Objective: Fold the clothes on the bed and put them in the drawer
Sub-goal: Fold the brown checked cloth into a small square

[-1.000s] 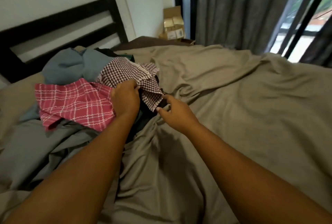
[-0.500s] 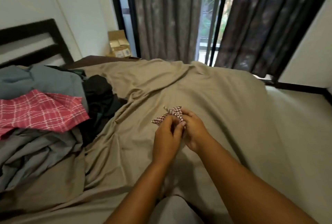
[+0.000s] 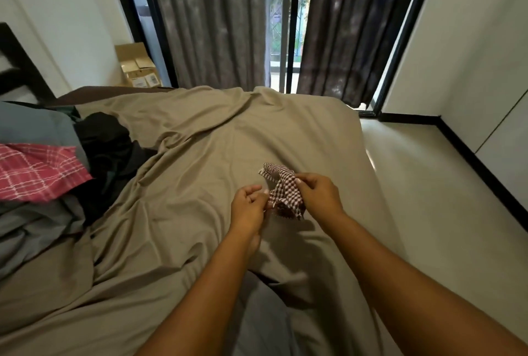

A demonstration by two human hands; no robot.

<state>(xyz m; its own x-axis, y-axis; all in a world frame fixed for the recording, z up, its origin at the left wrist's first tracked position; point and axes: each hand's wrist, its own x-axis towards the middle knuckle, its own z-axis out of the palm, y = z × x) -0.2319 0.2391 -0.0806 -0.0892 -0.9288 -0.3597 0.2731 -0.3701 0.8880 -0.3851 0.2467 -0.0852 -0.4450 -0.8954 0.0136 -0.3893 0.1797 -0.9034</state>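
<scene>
Over the bed [image 3: 200,141], the right hand [image 3: 318,194] grips a bunched checked cloth [image 3: 285,192] and the left hand [image 3: 248,207] pinches its lower edge, well apart from the plaid [image 3: 37,172], black [image 3: 111,144] and grey clothes [image 3: 34,127] heaped at left, with a box [image 3: 138,68] beside the curtains [image 3: 208,21].

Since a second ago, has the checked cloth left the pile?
Yes. The checked cloth has gone rightward from the red plaid garment it lay beside; the left hand and right hand hold it above the sheet.
</scene>
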